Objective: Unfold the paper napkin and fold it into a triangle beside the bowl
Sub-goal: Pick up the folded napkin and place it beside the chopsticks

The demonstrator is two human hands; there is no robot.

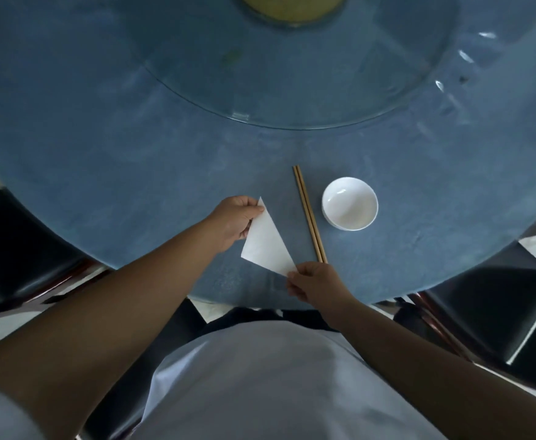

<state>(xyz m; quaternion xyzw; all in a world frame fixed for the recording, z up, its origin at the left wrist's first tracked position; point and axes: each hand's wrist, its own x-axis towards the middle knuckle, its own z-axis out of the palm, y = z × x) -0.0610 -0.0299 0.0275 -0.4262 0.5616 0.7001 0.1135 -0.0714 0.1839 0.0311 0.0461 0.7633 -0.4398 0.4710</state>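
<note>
1. While both bare hands worked near the near edge of the round blue counter [133, 160], the white paper napkin [266, 242] was already a flat triangle, lying or held just above the surface; which of the two could not be told.
2. The left hand [233, 222] had its grip clenched on the napkin's far point, thumb on top and fingers curled beneath the left edge.
3. The right hand [315, 285] had its grip pinched on the napkin's near right corner, close to the counter's near edge.
4. The napkin's long edge ran from the far point down to that near right corner, facing the pair of brown wooden chopsticks [309, 214].
5. The chopsticks lay side by side, touching each other, between the napkin and the small white round bowl [349, 203]; their near tips ended just beside the right hand.
6. The bowl stood upright and showed nothing inside, just right of the chopsticks and apart from the napkin.
7. A round clear glass turntable [292, 74] covered the middle of the counter, well apart from the place setting.
8. Dark chairs [22, 246] stood at the left and right of the near edge.
</note>
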